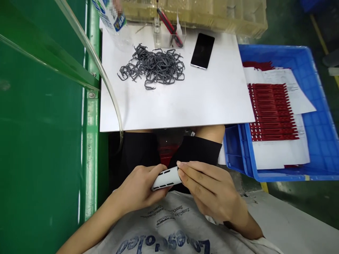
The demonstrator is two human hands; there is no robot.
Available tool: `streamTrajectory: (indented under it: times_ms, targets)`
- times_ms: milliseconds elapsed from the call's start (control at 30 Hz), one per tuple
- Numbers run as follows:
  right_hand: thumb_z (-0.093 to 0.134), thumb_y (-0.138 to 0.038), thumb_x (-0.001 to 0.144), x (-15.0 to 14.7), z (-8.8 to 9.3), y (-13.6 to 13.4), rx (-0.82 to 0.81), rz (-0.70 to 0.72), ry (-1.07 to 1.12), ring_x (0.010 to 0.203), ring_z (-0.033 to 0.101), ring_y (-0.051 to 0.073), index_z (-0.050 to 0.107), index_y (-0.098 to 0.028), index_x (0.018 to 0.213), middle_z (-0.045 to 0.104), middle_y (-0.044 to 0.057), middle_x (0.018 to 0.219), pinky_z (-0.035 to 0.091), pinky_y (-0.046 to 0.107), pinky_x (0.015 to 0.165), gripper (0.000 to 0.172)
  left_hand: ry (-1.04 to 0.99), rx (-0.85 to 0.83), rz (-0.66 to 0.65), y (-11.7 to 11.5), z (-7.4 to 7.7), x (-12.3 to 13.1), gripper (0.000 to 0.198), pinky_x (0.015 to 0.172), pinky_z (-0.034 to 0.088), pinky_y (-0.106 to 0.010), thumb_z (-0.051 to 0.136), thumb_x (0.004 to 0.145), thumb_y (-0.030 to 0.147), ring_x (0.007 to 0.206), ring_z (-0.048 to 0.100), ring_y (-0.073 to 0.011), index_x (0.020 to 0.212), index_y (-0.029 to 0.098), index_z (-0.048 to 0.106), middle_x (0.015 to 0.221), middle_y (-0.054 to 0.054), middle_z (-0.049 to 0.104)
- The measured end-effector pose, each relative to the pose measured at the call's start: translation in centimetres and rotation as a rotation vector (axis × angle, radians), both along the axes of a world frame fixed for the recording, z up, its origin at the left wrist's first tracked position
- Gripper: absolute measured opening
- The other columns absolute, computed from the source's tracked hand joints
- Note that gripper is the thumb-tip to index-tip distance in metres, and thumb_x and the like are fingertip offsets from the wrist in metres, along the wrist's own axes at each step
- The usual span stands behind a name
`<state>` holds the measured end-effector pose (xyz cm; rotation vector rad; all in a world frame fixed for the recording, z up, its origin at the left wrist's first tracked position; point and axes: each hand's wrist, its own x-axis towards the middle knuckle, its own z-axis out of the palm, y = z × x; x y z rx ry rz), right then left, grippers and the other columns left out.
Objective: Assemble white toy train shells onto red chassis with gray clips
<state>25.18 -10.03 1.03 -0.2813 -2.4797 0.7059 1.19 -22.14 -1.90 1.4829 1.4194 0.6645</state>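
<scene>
At the left of the table there is a green panel. A clear tube hangs down across the left part of the table and passes over its near edge. At the far left corner of the table stands a plastic bottle. The left hand is in front of the near edge of the table, above the lap, and it is closed around one end of a white piece with black slots. On the table, toward its far side, lies a loose pile of dark grey strips. Behind the pile, a small clear box on the table holds a red and black knife. The right hand, also in front of the near edge of the table, has its fingertips pressed on the other end of the piece. A phone lies flat on the table, right of the pile. To the right of the table, a blue crate contains red parts in a row, upon papers.
</scene>
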Motion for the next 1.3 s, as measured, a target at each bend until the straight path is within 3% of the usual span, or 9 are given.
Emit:
streamTrajectory:
  times_ms: [200, 367, 533, 733, 900, 1100, 1200, 1300]
  targets:
    - [0.065, -0.006, 0.105, 0.2, -1.4, -0.8, -0.07, -0.074, 0.109, 0.134, 0.078, 0.031, 0.059, -0.014, 0.164, 0.078, 0.017, 0.148, 0.077, 0.051, 0.099, 0.06, -0.146, -0.024, -0.022, 0.6, 0.7, 0.4, 0.011, 0.059, 0.04, -0.026, 0.07, 0.104, 0.03, 0.062, 0.06, -0.0135, 0.11, 0.022, 0.065, 0.08, 0.003, 0.07]
    - [0.07, -0.01, 0.105, 0.5, -0.7, -1.2, -0.16, -0.097, 0.068, 0.127, 0.076, 0.03, 0.067, -0.01, 0.155, 0.077, 0.021, 0.147, 0.076, 0.049, 0.096, 0.05, -0.07, -0.046, -0.048, 0.5, 0.5, 0.5, 0.014, 0.059, 0.04, -0.026, 0.069, 0.103, 0.03, 0.063, 0.062, -0.015, 0.114, 0.022, 0.066, 0.084, 0.001, 0.072]
    - [0.073, -0.003, 0.102, 1.1, -0.5, -1.2, -0.089, -0.101, 0.093, 0.123, 0.079, 0.027, 0.07, -0.011, 0.152, 0.084, 0.014, 0.135, 0.075, 0.047, 0.104, 0.051, -0.171, -0.092, -0.092, 0.5, 0.4, 0.7, 0.013, 0.061, 0.042, -0.025, 0.07, 0.101, 0.028, 0.066, 0.062, -0.014, 0.113, 0.022, 0.068, 0.085, 0.002, 0.072]
    - [0.073, -0.005, 0.104, 1.3, -1.0, -0.7, -0.056, -0.069, 0.112, 0.12, 0.081, 0.026, 0.075, -0.01, 0.142, 0.086, 0.013, 0.128, 0.076, 0.045, 0.098, 0.039, -0.233, -0.134, -0.051, 0.5, 0.2, 1.1, 0.013, 0.06, 0.04, -0.025, 0.073, 0.101, 0.031, 0.065, 0.058, -0.0129, 0.108, 0.021, 0.07, 0.08, 0.003, 0.068]
    - [0.072, 0.004, 0.099, 0.9, -1.1, -0.9, -0.098, -0.074, 0.062, 0.13, 0.075, 0.028, 0.071, -0.005, 0.148, 0.08, 0.019, 0.139, 0.071, 0.046, 0.11, 0.05, -0.268, -0.172, 0.007, 0.3, 0.3, 1.5, 0.013, 0.059, 0.038, -0.024, 0.072, 0.104, 0.033, 0.063, 0.055, -0.0113, 0.105, 0.021, 0.067, 0.077, 0.005, 0.063]
    - [0.06, 0.008, 0.101, -0.4, -1.8, -2.9, -0.406, -0.216, 0.155, 0.136, 0.07, 0.027, 0.065, -0.021, 0.161, 0.071, 0.014, 0.15, 0.069, 0.049, 0.108, 0.067, -0.315, -0.202, 0.045, 0.2, 0.3, 1.9, 0.016, 0.059, 0.037, -0.027, 0.073, 0.105, 0.036, 0.062, 0.052, -0.0119, 0.108, 0.021, 0.067, 0.077, 0.006, 0.06]
    - [0.059, 0.008, 0.1, -0.9, -2.0, -3.3, -0.417, -0.233, 0.192, 0.141, 0.069, 0.029, 0.065, -0.022, 0.161, 0.069, 0.014, 0.156, 0.067, 0.053, 0.111, 0.068, -0.31, -0.183, 0.055, 0.4, 0.5, 1.7, 0.016, 0.059, 0.036, -0.027, 0.074, 0.104, 0.035, 0.062, 0.051, -0.0115, 0.104, 0.021, 0.066, 0.077, 0.007, 0.058]
    - [0.058, 0.006, 0.1, -0.9, -1.8, -2.7, -0.309, -0.213, 0.149, 0.144, 0.068, 0.03, 0.063, -0.018, 0.162, 0.072, 0.015, 0.155, 0.067, 0.054, 0.113, 0.067, -0.289, -0.167, 0.071, 0.5, 0.7, 1.5, 0.017, 0.058, 0.035, -0.026, 0.073, 0.105, 0.035, 0.061, 0.048, -0.011, 0.1, 0.022, 0.064, 0.074, 0.008, 0.054]
